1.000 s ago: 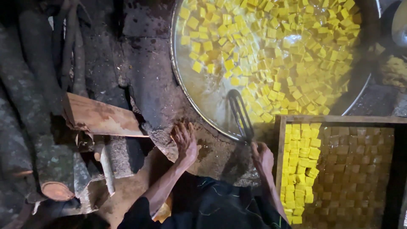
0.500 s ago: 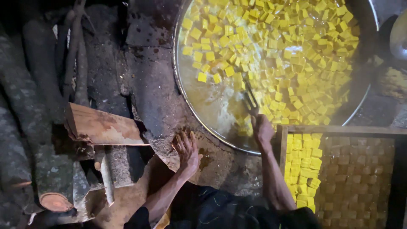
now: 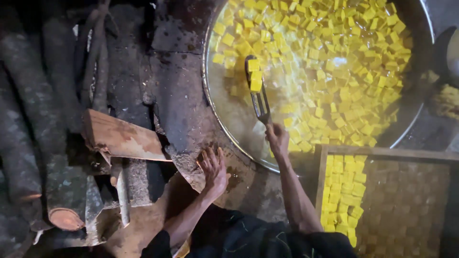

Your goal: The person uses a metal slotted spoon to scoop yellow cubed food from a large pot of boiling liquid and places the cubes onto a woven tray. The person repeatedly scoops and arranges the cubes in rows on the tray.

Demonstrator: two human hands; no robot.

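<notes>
Stirring yellow cubes in a wide pan, seen from above.

Right hand (image 3: 277,138) closed round the handle of a slotted skimmer (image 3: 256,88), blade out over the oil in the pan (image 3: 224,129) with a few cubes (image 3: 255,76) lying on it. Left hand (image 3: 213,167) spread flat, fingers open, holding nothing, pressed on the sooty stove edge (image 3: 181,110) just beside the pan rim. Wooden tray (image 3: 321,162) at lower right, touching or nearly touching the pan, with rows of pale cubes along its left side; rest of the tray too dark to make out. Plank (image 3: 119,138) and logs (image 3: 28,119) at left, mostly lost in shadow. Pan cut off at top and right. Dim object at the right edge, unclear. Torso hidden below the frame.
</notes>
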